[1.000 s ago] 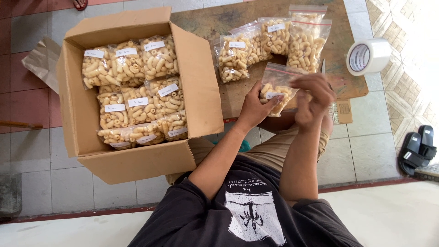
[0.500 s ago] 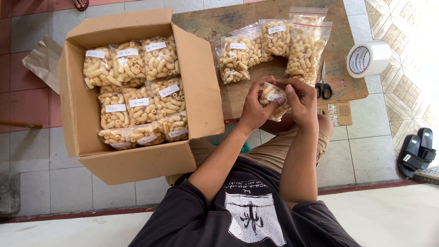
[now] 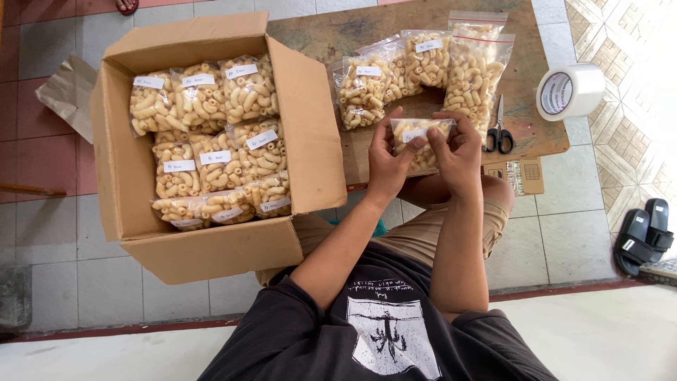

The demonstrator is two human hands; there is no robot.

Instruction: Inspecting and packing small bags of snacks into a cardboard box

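On my left, the open cardboard box (image 3: 211, 152) sits packed with labelled bags of snacks. My left hand (image 3: 386, 159) and right hand (image 3: 457, 152) meet over the near edge of the worktop (image 3: 331, 32), fingers of both clamped on one small snack bag (image 3: 421, 137). Beyond it lie more filled bags (image 3: 423, 70), then scissors (image 3: 498, 130) and a tape roll (image 3: 570, 90).

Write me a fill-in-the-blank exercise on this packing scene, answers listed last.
1. Both hands hold one clear ____ of pale snacks.
2. The cardboard box lies on the person's ____ side.
3. The scissors lie on the ____.
4. The roll of tape is ____ in colour.
Answers: bag; left; table; white
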